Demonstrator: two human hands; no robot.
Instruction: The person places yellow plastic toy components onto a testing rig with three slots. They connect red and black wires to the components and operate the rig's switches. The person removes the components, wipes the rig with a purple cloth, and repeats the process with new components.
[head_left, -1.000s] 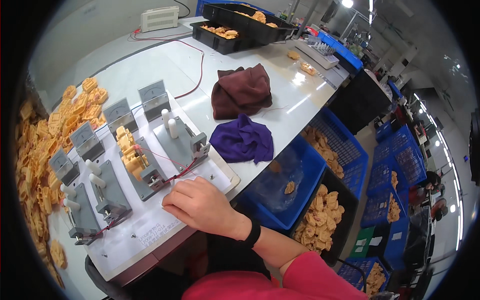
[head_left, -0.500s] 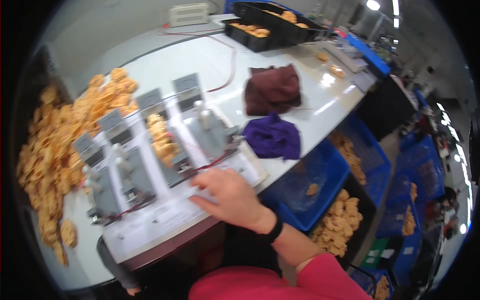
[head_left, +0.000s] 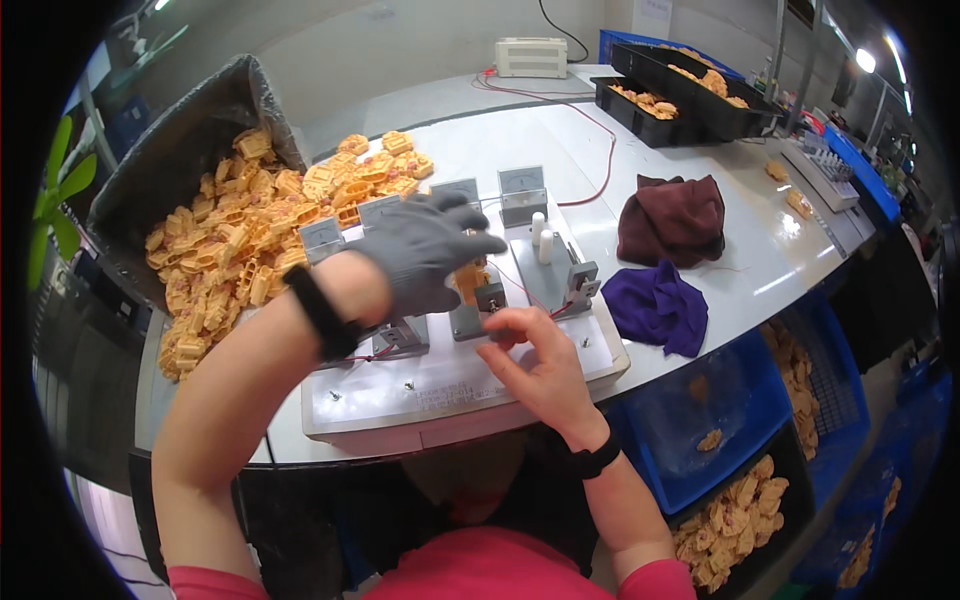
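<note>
1. A factory or assembly workshop, seen from above a worker's white bench (head_left: 700, 250).
2. A test jig (head_left: 480, 370) with small gauges (head_left: 522, 183), clamps and red wires sits on the bench.
3. A large heap of identical orange plastic parts (head_left: 250, 250) spills from a grey bag (head_left: 170, 150).
4. Black trays (head_left: 690, 90) at the far edge hold more of the same parts.
5. Blue crates (head_left: 720, 420) beside and under the bench hold still more.
6. Cleaning cloths, one maroon (head_left: 672, 215) and one purple (head_left: 655, 305), lie on the bench.
</note>
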